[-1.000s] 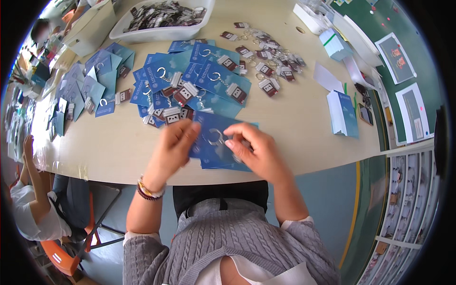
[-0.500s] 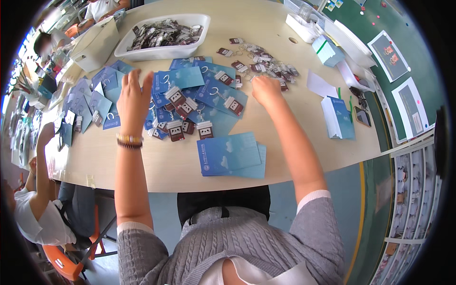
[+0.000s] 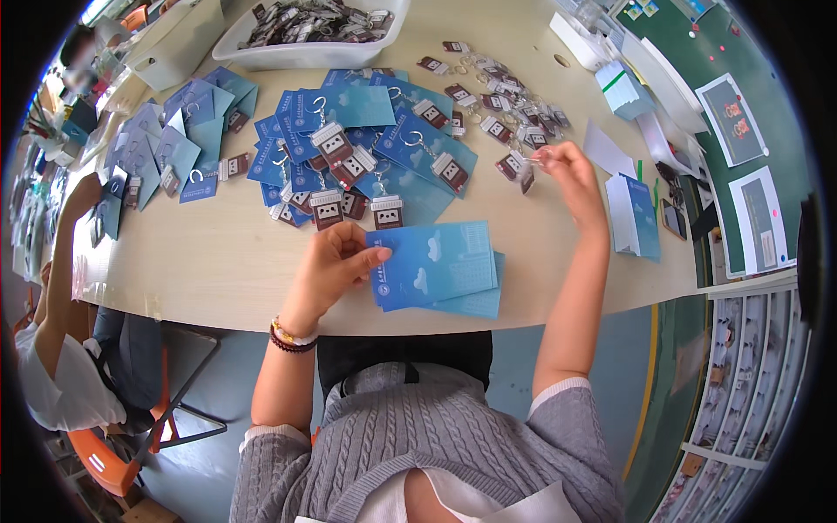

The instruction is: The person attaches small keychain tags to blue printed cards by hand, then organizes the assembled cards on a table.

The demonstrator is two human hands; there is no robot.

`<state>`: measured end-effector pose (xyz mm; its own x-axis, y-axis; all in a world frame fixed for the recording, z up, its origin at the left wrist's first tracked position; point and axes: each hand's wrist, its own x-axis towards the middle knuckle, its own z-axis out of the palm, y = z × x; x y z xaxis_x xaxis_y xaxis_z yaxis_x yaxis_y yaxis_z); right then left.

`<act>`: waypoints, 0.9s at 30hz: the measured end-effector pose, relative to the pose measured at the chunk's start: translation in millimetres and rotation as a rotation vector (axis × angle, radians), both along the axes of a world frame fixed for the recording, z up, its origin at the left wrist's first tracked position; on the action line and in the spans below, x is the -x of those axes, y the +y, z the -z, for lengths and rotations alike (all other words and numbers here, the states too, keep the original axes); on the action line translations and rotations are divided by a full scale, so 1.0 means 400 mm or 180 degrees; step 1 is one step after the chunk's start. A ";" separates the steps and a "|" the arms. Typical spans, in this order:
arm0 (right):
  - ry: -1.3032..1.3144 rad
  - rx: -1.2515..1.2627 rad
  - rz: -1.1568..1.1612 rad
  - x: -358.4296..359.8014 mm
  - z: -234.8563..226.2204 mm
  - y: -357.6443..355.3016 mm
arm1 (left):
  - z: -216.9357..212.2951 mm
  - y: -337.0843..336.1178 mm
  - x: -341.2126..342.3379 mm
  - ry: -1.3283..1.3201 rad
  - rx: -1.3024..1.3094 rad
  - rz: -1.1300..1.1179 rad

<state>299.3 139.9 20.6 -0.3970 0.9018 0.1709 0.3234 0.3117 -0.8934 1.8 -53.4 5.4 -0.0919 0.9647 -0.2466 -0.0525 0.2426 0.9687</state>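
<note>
My left hand (image 3: 324,272) pinches the upper left corner of a blue card (image 3: 449,261) with pale clouds on it. Under and beside that card lie more light blue cards (image 3: 485,301) at the table's near edge. My right hand (image 3: 575,183) is closed at the fingertips on the ring end of a brown and white keychain (image 3: 516,172), which hangs to their left. Beyond it spreads a loose heap of similar keychains (image 3: 523,109). Left of the heap, several blue cards carrying keychains (image 3: 330,144) overlap in a pile.
A white tub (image 3: 296,57) of keychains stands at the back. More card-and-keychain sets (image 3: 187,144) lie at the left, near a co-worker's hand (image 3: 85,193). At the right are a stack of blue cards (image 3: 635,213), a phone (image 3: 671,220) and white trays (image 3: 582,42).
My left hand has come down from the pile to the near card and gripped its corner. My right hand has moved right and nearer, drawing a keychain from the heap.
</note>
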 end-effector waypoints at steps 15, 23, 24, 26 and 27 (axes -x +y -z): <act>-0.0178 0.1014 -0.1227 0.270 -0.109 -0.303 | -0.039 -0.022 -0.020 0.0839 -0.0663 -0.0385; -0.0645 -0.0654 -0.0771 0.311 -0.098 -0.344 | -0.037 -0.043 -0.026 -0.1391 -0.0211 -0.0164; -0.0658 -0.0655 -0.0756 0.310 -0.098 -0.345 | -0.038 -0.041 -0.031 -0.1397 -0.0247 -0.0149; -0.0726 -0.0646 -0.0788 0.307 -0.096 -0.347 | -0.038 -0.038 -0.036 -0.1411 -0.0283 -0.0124; -0.0730 -0.0645 -0.0785 0.306 -0.092 -0.348 | -0.033 -0.035 -0.036 -0.1428 -0.0292 -0.0134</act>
